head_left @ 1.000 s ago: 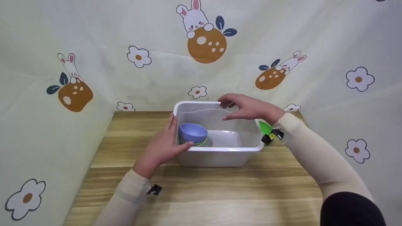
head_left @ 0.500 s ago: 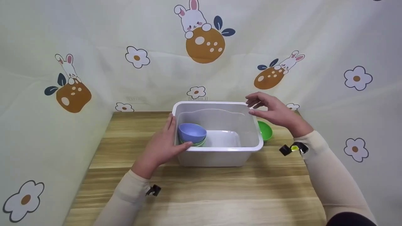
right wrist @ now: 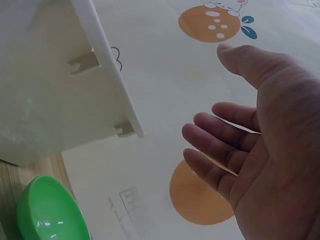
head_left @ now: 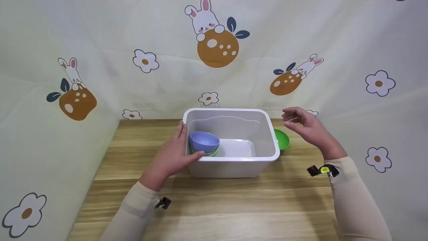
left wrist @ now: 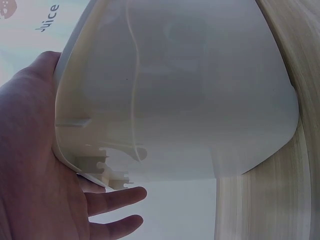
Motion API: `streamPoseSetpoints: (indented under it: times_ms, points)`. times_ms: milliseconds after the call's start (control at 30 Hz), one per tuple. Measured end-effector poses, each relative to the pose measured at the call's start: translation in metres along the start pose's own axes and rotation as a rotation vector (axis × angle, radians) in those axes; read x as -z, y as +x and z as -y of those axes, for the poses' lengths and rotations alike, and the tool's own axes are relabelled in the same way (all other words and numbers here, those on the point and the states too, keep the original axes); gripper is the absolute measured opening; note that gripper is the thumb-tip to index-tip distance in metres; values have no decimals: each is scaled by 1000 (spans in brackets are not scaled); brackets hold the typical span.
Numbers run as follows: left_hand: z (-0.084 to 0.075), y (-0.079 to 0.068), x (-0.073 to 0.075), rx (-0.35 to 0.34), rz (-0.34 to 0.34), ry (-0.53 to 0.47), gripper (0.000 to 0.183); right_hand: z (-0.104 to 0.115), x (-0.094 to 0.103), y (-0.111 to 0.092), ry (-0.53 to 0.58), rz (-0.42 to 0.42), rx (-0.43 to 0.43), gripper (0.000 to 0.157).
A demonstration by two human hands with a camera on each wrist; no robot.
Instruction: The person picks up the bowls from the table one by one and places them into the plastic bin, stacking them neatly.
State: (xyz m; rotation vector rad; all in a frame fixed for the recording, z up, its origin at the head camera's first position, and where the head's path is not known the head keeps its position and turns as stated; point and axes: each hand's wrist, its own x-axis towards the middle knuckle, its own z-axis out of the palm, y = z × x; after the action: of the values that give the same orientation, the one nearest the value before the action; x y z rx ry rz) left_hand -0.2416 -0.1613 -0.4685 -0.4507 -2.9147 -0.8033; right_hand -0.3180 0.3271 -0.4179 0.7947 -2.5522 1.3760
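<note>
A white plastic bin point(head_left: 227, 169) stands on the wooden table. Inside it, at the left end, a blue bowl point(head_left: 204, 141) sits on top of green bowls point(head_left: 213, 153), whose number is hard to tell. My left hand point(head_left: 169, 155) rests on the bin's left rim, thumb over the front corner, fingers along the outer side; in the left wrist view the fingers point(left wrist: 117, 200) look straight. Past the right side of the bin, my right hand point(head_left: 309, 129) hovers with relaxed fingers and holds nothing. Below it a bright green bowl point(head_left: 283, 139) lies on the table, partly hidden by the bin.
The wooden table point(head_left: 214, 211) extends in front of the bin and to both sides. A pale cloth point(head_left: 167, 87) with rabbits, oranges and flowers hangs behind the bin and along both sides.
My right hand has moved from above the bin to the right, past its rim, uncovering the green bowl beside it. The left hand and the bin have stayed in place.
</note>
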Motion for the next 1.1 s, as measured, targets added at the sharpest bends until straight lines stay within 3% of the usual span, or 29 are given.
streamPoseSetpoints:
  times_ms: [467, 867, 1100]
  points:
    - [-1, -1, 0, -11, -3, 9, 123, -30, 1, -31, -20, -72, -80, 43]
    - [-1, -2, 1, 3, 6, 2, 125, -57, -9, -38, -116, -136, -133, 41]
    - [0, -1, 0, -8, -8, -2, 125, -72, -19, -41, -59, -158, -170, 44]
